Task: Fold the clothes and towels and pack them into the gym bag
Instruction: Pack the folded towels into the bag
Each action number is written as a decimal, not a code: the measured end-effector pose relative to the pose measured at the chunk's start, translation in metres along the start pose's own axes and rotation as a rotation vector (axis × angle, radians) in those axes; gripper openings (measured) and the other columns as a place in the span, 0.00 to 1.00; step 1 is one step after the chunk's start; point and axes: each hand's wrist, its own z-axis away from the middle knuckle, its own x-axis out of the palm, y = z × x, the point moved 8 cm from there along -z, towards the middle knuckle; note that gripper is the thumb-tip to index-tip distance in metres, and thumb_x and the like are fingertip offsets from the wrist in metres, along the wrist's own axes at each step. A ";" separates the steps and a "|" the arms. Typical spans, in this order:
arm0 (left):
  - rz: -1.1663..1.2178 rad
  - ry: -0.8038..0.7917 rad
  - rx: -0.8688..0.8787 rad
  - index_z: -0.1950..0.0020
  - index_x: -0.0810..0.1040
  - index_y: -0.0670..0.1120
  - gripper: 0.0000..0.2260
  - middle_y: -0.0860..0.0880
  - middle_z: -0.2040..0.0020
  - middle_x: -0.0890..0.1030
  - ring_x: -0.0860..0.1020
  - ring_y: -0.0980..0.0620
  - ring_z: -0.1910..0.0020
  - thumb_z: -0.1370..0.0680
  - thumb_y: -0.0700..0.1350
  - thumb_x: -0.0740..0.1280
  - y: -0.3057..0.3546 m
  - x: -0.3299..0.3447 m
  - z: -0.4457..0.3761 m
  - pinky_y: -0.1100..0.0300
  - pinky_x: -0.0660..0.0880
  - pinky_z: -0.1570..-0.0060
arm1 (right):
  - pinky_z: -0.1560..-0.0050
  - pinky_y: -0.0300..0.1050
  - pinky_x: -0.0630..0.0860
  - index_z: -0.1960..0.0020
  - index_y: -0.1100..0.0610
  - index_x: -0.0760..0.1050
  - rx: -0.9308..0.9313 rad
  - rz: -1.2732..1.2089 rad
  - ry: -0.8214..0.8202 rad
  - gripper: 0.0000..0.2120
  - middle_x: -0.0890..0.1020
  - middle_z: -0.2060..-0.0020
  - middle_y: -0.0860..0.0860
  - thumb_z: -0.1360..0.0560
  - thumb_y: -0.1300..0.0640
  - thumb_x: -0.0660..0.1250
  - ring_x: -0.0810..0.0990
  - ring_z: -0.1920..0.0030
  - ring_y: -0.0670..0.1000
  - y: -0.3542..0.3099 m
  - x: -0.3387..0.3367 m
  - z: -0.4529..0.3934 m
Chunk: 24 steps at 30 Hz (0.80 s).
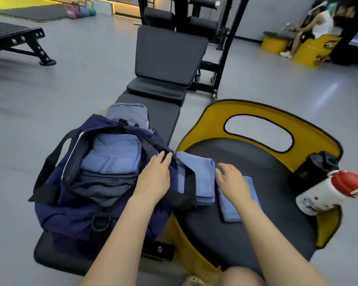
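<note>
Your left hand (pixel 154 176) lies with straight, relaxed fingers on the right rim of the navy gym bag (pixel 56 211), the fingertips touching the edge of the opening; it grips nothing. Your right hand (pixel 233 182) is also open, palm down, fingers a little spread, above the far end of a small folded blue towel (pixel 235 211); whether it touches the cloth, you cannot tell from this view.

The gym bag stands on the black padded surface (pixel 163 118) of a workout bench, its zipper open wide. Inside you see a folded light blue garment (pixel 114 155) at the far side and a folded dark grey garment (pixel 103 185) at the near side, touching each other. Behind the bag a light blue cloth (pixel 126 113) lies on the same surface.

On the round black seat (pixel 246 240) with the yellow back, just beside the bag, lies a larger folded blue towel (pixel 196 174); one black bag strap (pixel 189 182) crosses over it. The small towel is just to its right. At the right edge of the seat stand a black bottle (pixel 312 172) and a white bottle with a red cap (pixel 327 193), the white one tilted.
</note>
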 end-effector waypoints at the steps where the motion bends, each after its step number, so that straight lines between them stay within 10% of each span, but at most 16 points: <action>1: -0.014 -0.002 -0.004 0.22 0.52 0.49 0.24 0.50 0.22 0.53 0.56 0.48 0.25 0.18 0.41 0.54 0.000 0.002 -0.001 0.55 0.62 0.31 | 0.40 0.45 0.67 0.28 0.57 0.66 0.063 0.013 -0.021 0.20 0.70 0.31 0.54 0.18 0.52 0.55 0.69 0.33 0.54 0.017 0.007 0.001; 13: -0.135 -0.031 0.007 0.22 0.52 0.49 0.24 0.50 0.22 0.53 0.50 0.48 0.23 0.18 0.43 0.54 0.002 0.010 -0.001 0.54 0.59 0.29 | 0.57 0.45 0.68 0.36 0.58 0.65 0.256 0.320 -0.179 0.15 0.71 0.38 0.55 0.22 0.57 0.60 0.70 0.39 0.56 0.072 0.073 0.009; 18: -0.168 -0.032 0.027 0.22 0.53 0.48 0.24 0.49 0.22 0.55 0.50 0.47 0.23 0.18 0.43 0.54 0.003 0.013 -0.003 0.55 0.58 0.29 | 0.62 0.46 0.69 0.40 0.58 0.67 0.320 -0.018 -0.084 0.13 0.77 0.48 0.55 0.24 0.63 0.57 0.75 0.56 0.56 0.077 0.061 0.011; 24: -0.190 -0.032 0.040 0.22 0.55 0.48 0.24 0.49 0.23 0.57 0.51 0.46 0.24 0.18 0.44 0.55 0.003 0.015 -0.003 0.54 0.57 0.28 | 0.64 0.42 0.69 0.30 0.47 0.65 0.233 -0.298 -0.007 0.25 0.68 0.38 0.50 0.22 0.68 0.53 0.71 0.64 0.50 0.079 0.060 0.029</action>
